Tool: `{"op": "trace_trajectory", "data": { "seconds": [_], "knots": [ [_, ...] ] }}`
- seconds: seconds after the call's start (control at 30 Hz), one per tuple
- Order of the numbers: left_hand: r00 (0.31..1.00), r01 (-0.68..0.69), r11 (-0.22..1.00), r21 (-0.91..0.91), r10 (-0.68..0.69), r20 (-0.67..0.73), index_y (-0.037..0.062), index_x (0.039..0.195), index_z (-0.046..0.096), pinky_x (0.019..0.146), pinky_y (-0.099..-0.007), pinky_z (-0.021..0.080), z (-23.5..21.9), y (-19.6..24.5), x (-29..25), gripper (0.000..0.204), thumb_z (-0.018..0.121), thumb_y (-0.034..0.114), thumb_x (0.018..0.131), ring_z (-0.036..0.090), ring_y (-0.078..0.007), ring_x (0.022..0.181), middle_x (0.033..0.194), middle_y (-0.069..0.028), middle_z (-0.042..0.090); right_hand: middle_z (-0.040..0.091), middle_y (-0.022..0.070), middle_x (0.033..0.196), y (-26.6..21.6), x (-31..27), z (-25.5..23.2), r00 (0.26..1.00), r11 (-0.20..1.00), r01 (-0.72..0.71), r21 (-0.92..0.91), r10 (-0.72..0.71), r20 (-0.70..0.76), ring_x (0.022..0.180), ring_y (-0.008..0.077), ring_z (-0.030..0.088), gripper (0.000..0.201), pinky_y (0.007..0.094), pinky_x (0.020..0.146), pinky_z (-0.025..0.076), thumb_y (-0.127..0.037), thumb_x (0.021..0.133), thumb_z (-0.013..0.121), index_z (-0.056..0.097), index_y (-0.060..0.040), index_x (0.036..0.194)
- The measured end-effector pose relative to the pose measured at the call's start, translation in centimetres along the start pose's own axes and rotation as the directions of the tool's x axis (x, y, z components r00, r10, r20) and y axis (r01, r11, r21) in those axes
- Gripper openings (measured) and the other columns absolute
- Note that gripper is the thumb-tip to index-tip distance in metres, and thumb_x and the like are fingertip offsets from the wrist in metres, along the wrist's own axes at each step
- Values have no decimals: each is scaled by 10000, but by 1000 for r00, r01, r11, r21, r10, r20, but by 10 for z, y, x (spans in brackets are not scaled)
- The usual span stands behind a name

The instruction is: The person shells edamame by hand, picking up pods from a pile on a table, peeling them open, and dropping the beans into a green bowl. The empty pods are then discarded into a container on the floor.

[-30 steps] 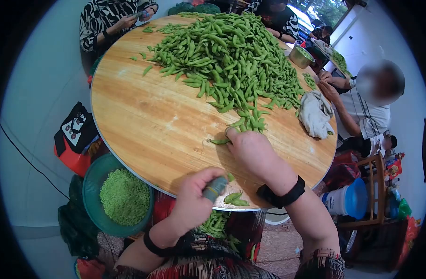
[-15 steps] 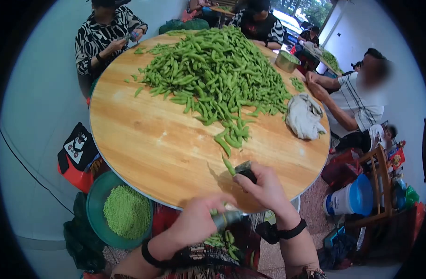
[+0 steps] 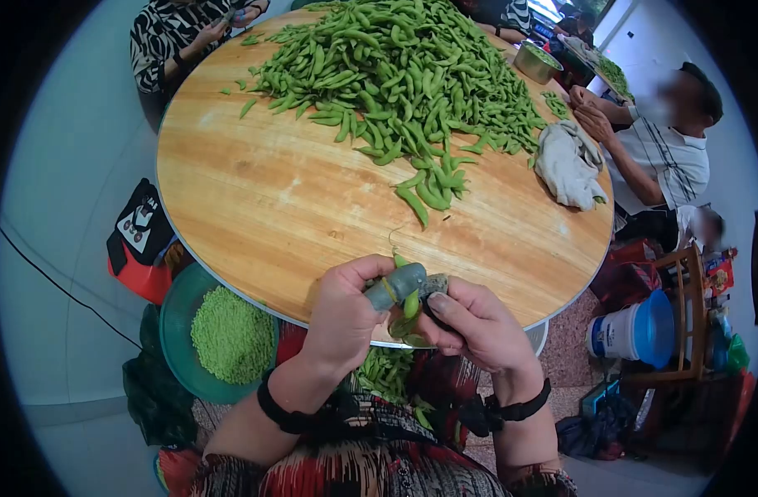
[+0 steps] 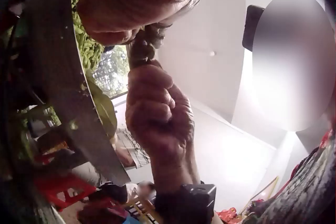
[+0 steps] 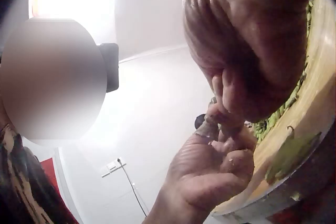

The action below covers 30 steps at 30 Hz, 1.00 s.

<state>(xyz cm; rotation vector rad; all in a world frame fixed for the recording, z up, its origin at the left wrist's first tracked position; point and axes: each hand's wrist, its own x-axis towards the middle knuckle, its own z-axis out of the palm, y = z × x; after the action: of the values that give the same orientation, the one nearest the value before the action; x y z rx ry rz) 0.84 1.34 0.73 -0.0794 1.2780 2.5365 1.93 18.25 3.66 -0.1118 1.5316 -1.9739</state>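
Note:
In the head view both hands meet over the table's near edge around a green pod (image 3: 411,305). The left hand (image 3: 343,313), a grey-green cover with a yellow band on its thumb or finger, pinches the pod from the left. The right hand (image 3: 484,325), with dark covers on its digits, grips it from the right, fingers curled. More green lies just below their fingertips, partly hidden. Both wrist views show the hands touching, with the pod mostly hidden between them. A large heap of pods (image 3: 395,74) covers the table's far part, and a few loose pods (image 3: 433,189) trail toward the hands.
The round wooden table (image 3: 255,199) fills the middle. A grey cloth (image 3: 569,166) and metal bowl (image 3: 537,63) lie at its right. A green basin of shelled beans (image 3: 232,335) stands lower left, a white bucket (image 3: 615,338) lower right. Other people sit around the table.
The right hand has come back from the loose pods toward the body, bringing a pod to the left hand. The two hands now meet at it. The head view has shifted slightly.

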Motion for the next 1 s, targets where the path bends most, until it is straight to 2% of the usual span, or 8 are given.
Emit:
{"op": "trace_trajectory", "data": {
  "seconds": [0.23,0.4,0.5,0.57,0.6,0.73,0.9,1.0],
  "knots": [
    [993,-3,987,164,-16,114,-7,864,613,502,-150,341,-13,4,6,96,556,67,841,497,-43,622,763,-19,581,475,-12,666,2,6,2,994,956,-111,271,111,16,483,13,325,152,152,414,230,-170,944,437,519,-43,965],
    [969,172,955,-241,-120,217,3,879,582,527,-141,352,-5,17,15,84,552,76,849,479,-34,605,775,-9,557,502,-23,688,2,14,2,989,905,-138,403,106,100,464,2,318,149,150,412,241,-169,944,436,529,-53,939],
    [971,-232,967,105,224,86,29,871,561,501,-136,325,5,5,30,61,580,77,838,445,-8,584,726,22,525,532,41,610,1,30,0,976,986,88,-138,-113,-186,408,106,401,152,237,405,317,-157,916,471,538,-33,860],
    [981,-178,929,323,195,-20,52,862,552,475,-134,296,5,4,37,70,605,79,826,405,11,562,689,53,492,507,154,551,2,39,0,805,454,147,-879,-571,-160,451,273,490,161,344,456,383,-138,874,504,530,-2,794],
    [977,-183,919,349,209,-37,55,874,554,462,-140,281,6,4,40,79,609,84,826,395,11,553,684,60,490,456,243,565,-3,42,5,772,402,121,-908,-612,-168,542,387,510,146,411,506,400,-118,837,521,518,18,783],
    [980,-160,929,334,190,-60,25,929,558,440,-156,249,1,-1,51,112,587,47,823,365,3,519,679,47,494,510,160,552,-8,58,-16,838,534,98,-840,-500,-220,480,293,512,176,372,471,386,-138,857,508,522,8,759],
    [996,-76,984,160,82,-28,-28,1020,549,434,-161,245,-8,-2,57,201,491,-31,828,377,-27,532,739,-2,522,499,-56,629,-22,65,-35,975,963,-78,-258,20,-220,506,32,399,200,211,441,310,-211,906,485,542,-61,787],
    [998,2,997,-71,2,58,-31,1058,543,436,-155,261,-15,1,62,240,434,-41,844,391,-38,551,787,-23,533,489,-47,618,-20,64,-30,968,945,-3,-327,-78,-237,517,29,391,190,196,451,309,-207,905,487,536,-64,790]
  ]
}}
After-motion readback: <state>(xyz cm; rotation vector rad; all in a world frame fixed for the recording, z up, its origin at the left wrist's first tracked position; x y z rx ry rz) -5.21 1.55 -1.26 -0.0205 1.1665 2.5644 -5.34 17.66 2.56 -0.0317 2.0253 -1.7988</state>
